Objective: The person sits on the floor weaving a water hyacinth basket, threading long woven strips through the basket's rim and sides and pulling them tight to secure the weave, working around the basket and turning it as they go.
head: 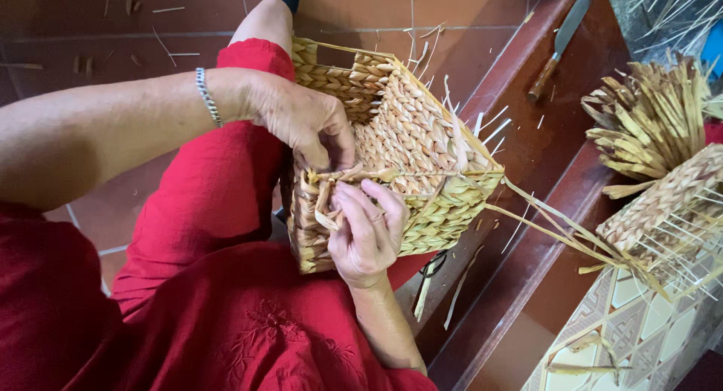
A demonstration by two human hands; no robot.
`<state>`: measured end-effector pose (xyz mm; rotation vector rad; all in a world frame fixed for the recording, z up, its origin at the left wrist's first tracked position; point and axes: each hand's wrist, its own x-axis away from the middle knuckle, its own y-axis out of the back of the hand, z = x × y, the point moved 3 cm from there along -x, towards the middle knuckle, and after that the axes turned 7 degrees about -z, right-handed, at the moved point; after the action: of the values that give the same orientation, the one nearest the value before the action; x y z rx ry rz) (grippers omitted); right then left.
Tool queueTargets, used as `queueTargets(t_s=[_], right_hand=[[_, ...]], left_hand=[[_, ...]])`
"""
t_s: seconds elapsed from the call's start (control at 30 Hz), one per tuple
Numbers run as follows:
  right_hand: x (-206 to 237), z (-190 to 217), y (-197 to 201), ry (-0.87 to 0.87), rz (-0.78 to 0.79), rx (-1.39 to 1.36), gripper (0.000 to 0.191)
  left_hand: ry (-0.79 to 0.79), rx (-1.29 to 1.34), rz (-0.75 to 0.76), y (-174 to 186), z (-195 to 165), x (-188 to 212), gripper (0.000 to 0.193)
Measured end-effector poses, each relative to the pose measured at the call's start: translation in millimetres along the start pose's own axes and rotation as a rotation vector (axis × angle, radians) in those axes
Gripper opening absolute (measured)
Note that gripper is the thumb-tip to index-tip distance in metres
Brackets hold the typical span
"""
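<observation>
Resting tilted on the person's lap, against red trousers [203, 203], a rectangular woven basket [410, 127] of pale straw-coloured braid fills the middle of the frame, its open rim edge turned toward the hands. The left hand [305, 123], coming in from the upper left with a silver bracelet [208, 96] on the wrist, is curled over the near corner of the basket, its thumb and fingertips pinched together on a flat fibre strand [361, 174] at the rim. The right hand [365, 229], rising from the bottom centre, grips the same corner from below, fingers folded over the braided edge and pressed onto the strand just under the left hand; the two hands almost touch. Loose stiff fibres [542, 218] stick out from the basket's right side toward the lower right. At the right edge of the frame stands a second, unfinished basket [663, 203] with a sheaf of upright strands [655, 112], on a patterned tile surface [640, 323]. A knife [561, 41] with a wooden handle lies on the dark red step at the upper right, well apart from the hands
</observation>
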<state>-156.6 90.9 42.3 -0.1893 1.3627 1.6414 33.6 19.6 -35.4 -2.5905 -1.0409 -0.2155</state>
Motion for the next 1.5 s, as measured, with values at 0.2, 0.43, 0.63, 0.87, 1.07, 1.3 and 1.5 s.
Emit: queueTargets(t_s=[0.2,0.43,0.63,0.87,1.07,1.3,1.5], right_hand=[[-2,-2,1,0.003,0.058,0.01,0.026],[-4,-3,0,-0.055,0.041,0.046,0.023],[-9,-1,5,-0.02,0.128,0.098,0.029],[-10,-1,1,-0.003,0.216,0.228,0.03],[-5,-6,0,-0.051,0.136,0.092,0.039],[10,-14,-6,-0.108,0.024,-0.033,0.038],[19,-21,-9,-0.091,-0.007,-0.053,0.038]], left_hand=[[-0.042,-0.113,0.102,5,1,-8,0.032],[-0.014,0.035,0.116,5,9,-6,0.03],[0.017,0.128,0.124,6,18,-9,0.036],[-0.05,0.123,0.171,5,21,-13,0.035],[-0.071,0.059,0.013,3,22,-12,0.027],[-0.034,0.018,-0.071,0,23,-9,0.022],[-0.049,-0.67,-0.399,21,22,-14,0.022]])
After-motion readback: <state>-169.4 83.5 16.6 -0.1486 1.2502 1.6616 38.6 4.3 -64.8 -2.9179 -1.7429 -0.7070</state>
